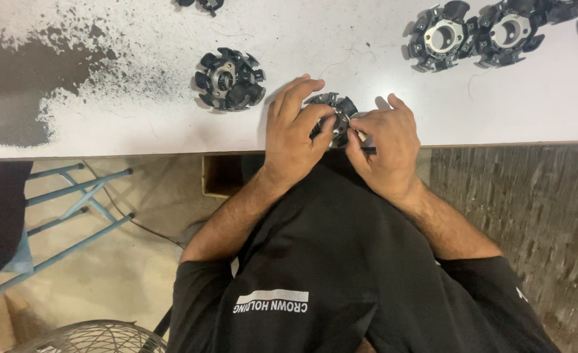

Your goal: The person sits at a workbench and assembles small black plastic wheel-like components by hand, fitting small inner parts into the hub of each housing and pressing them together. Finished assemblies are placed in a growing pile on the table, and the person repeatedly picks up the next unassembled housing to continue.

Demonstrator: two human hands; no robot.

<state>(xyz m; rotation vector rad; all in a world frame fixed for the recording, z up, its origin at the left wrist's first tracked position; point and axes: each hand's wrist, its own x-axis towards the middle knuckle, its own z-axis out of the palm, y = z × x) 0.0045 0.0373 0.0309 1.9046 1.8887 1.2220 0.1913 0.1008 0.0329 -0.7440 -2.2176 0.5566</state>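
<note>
- Head view: the left hand [297,131] wraps the near-left side of a black round toothed part [333,115], fingers curled and clamped on its rim; this grip seems meant to steady the part against the white table [138,124] near its front edge.
- The right hand [385,145] meets the part from the right, thumb and forefinger pinched together at its edge. A small dark piece [368,150] pokes out below those fingertips; what it is I cannot tell.
- The part sits between both hands, just above the table's near edge, close to the body, probably so fine work stays within easy reach.
- A like part [229,79] lies by itself to the left, near the held one but not touching it.
- Two more parts [475,33] rest side by side at the far right, touching each other, well apart from the hands.
- The table's left end shows a worn dark patch [20,85].
- Below the table, a blue metal frame [66,209] stands at left, and a wire fan guard [96,336] shows at the bottom.
</note>
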